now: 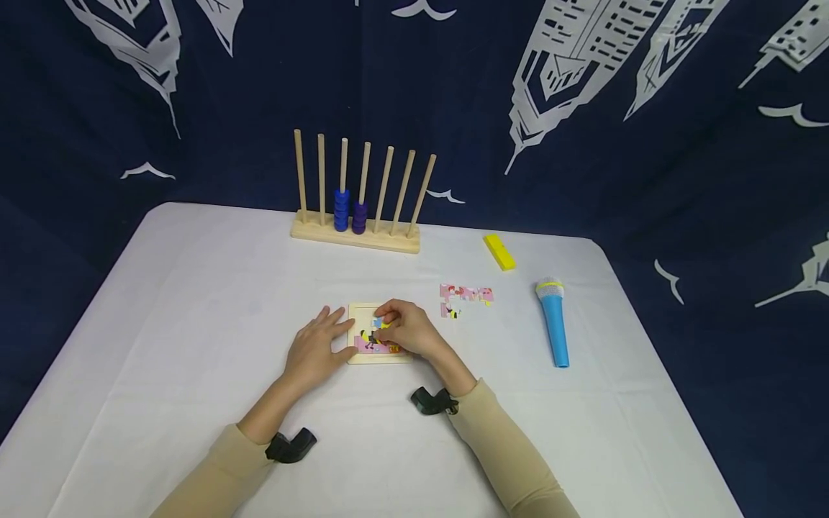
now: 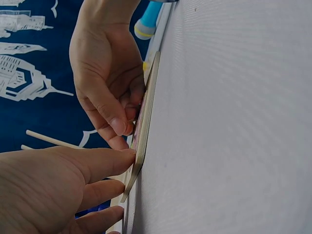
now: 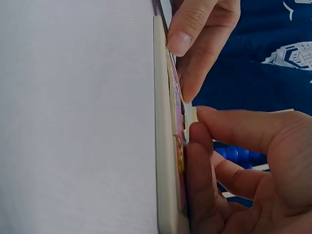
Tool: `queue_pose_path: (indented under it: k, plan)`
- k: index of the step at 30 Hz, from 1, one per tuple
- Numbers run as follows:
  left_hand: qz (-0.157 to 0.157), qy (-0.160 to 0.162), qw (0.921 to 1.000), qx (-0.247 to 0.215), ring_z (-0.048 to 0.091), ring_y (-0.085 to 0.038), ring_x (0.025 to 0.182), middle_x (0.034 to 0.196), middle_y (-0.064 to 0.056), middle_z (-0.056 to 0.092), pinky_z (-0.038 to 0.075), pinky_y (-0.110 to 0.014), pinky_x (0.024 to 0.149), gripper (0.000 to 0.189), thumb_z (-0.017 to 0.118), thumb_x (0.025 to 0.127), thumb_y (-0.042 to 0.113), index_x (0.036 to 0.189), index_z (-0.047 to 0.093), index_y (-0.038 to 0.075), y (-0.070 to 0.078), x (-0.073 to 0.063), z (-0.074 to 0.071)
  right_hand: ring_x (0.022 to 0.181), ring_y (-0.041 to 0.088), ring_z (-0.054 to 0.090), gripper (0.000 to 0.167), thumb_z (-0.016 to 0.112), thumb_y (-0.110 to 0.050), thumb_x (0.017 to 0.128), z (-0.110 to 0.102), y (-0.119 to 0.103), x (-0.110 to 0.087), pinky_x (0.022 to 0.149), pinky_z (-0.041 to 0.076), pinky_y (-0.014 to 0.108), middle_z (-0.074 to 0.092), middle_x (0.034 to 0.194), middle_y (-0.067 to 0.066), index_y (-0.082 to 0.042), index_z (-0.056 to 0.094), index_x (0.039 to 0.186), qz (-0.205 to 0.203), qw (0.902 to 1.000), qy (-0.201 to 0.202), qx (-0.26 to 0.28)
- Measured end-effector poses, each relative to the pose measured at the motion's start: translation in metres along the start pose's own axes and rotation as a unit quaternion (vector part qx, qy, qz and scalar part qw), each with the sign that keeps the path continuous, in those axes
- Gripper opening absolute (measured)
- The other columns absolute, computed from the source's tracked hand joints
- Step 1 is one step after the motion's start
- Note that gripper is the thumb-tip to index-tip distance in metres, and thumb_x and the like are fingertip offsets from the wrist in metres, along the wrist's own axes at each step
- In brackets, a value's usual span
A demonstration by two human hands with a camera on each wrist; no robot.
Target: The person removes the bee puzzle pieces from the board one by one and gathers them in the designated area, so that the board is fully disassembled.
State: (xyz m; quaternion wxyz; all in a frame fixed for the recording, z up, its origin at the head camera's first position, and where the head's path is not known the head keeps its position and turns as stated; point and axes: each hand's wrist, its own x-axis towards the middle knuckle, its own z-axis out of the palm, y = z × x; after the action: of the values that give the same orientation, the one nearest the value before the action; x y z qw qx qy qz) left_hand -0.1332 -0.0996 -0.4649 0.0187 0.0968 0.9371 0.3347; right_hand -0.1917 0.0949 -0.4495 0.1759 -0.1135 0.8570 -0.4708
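A wooden puzzle tray [image 1: 380,360] with a pale rim lies flat on the table; its lower part holds joined pink pieces with a bee picture [image 1: 369,344]. My left hand [image 1: 315,351] rests at the tray's left side, fingers spread and fairly straight, thumb on the rim near the lower corner. Over the tray, my right hand [image 1: 412,330] pinches a small puzzle piece [image 3: 193,115] between thumb and forefinger, tilted up from the filled part. Its picture is mostly hidden by the fingers. Several loose pink puzzle pieces [image 1: 465,293] lie right of the tray.
A wooden peg stand [image 1: 355,238] with blue rings [image 1: 341,211] and purple rings [image 1: 359,218] stands near the table's back edge. A yellow block [image 1: 499,252] and a blue toy microphone [image 1: 554,327] lie to the right on the white tablecloth [image 1: 194,309].
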Motion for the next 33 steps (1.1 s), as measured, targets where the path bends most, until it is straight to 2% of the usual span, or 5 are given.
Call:
queue_pose_path:
  k: [12,21,33]
  plan:
    - [0.004,0.008,1.0000,-0.001,0.028,-0.042,0.145,0.150,-0.019,0.044,0.025,-0.062,0.114,0.054,0.076,0.084,0.021,0.132,0.060,0.001,-0.0005,0.0002,0.0006,0.066,0.011,0.051,0.035,0.083,-0.004,0.074,0.0016,-0.0070,-0.0025,0.055,0.044,0.018,0.061,0.099,0.009,-0.003,0.068,0.106,-0.011,0.9972,0.025,-0.070]
    - [0.001,0.004,1.0000,-0.002,0.027,-0.042,0.145,0.151,-0.019,0.043,0.024,-0.062,0.114,0.054,0.075,0.084,0.021,0.132,0.060,0.001,0.0008,-0.0002,-0.0001,0.073,0.012,0.057,0.037,0.086,-0.006,0.071,0.0031,-0.0061,-0.0016,0.064,0.049,0.020,0.061,0.097,0.009,-0.003,0.069,0.104,-0.006,0.9924,0.046,-0.114]
    - [0.002,0.006,1.0000,-0.005,0.027,-0.042,0.146,0.150,-0.019,0.043,0.024,-0.063,0.114,0.054,0.075,0.084,0.021,0.132,0.060,0.001,-0.0002,-0.0001,0.0010,0.075,0.015,0.052,0.031,0.088,-0.013,0.070,0.0033,-0.0080,-0.0032,0.063,0.043,0.021,0.057,0.091,0.007,-0.004,0.068,0.093,0.017,0.9871,0.065,-0.145]
